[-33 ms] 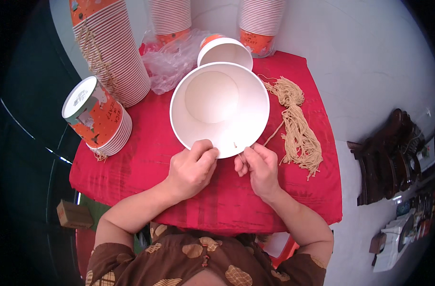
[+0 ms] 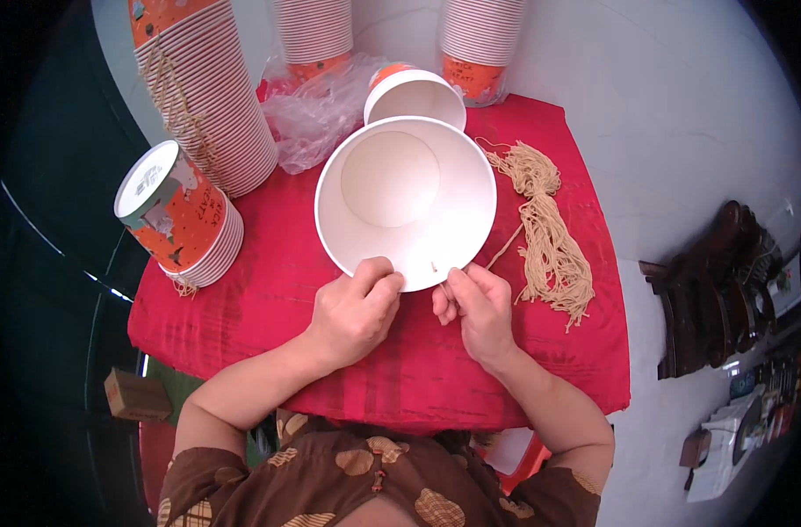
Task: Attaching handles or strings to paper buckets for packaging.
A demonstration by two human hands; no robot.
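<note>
A large white-lined paper bucket point(image 2: 392, 180) tilts its open mouth toward me over the red-covered table. My left hand point(image 2: 358, 307) is closed, gripping its near rim between thumb and fingers. Just to the right, my right hand point(image 2: 478, 312) is also closed in a pinch at the rim, with a beige string point(image 2: 504, 248) running to it from a bundle of strings point(image 2: 545, 228). A small end of string point(image 2: 434, 267) pokes through the inner wall by the rim. What the right fingers do outside the wall is hidden.
Behind the held bucket another paper bucket point(image 2: 418, 95) lies tipped. Clear plastic wrap point(image 2: 313, 114) is beside it. At left stand a tall stack of buckets point(image 2: 212, 105) and a short upside-down stack point(image 2: 181, 211). More stacked buckets point(image 2: 479, 53) rise at the back of the red tablecloth point(image 2: 269, 290).
The bucket's far rim sits very slightly lower. Both hands keep their places and grips.
</note>
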